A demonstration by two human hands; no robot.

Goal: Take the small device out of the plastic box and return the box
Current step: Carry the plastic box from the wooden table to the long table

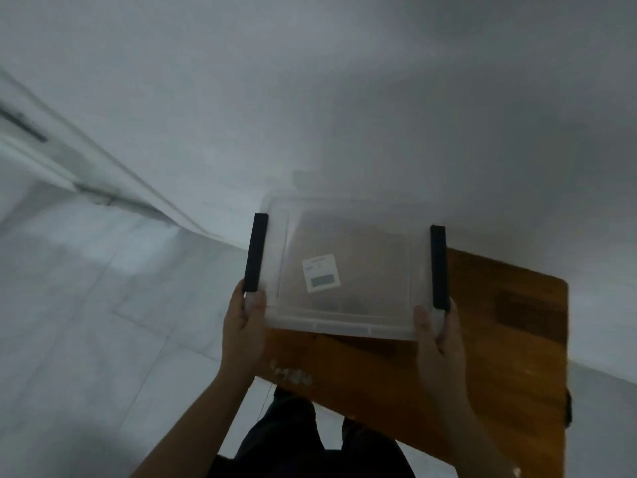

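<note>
A clear plastic box [348, 270] with a lid, a white label on top and a black clip on each side is held in front of me above a wooden table [499, 339]. My left hand [243, 326] grips the box's near left corner. My right hand [436, 331] grips its near right corner. The picture is blurred, and I see no small device inside the box or elsewhere.
The wooden table's corner lies under and to the right of the box. A pale tiled floor [103, 322] spreads to the left, with a white wall [344, 98] behind. My dark trouser legs show below, between my arms.
</note>
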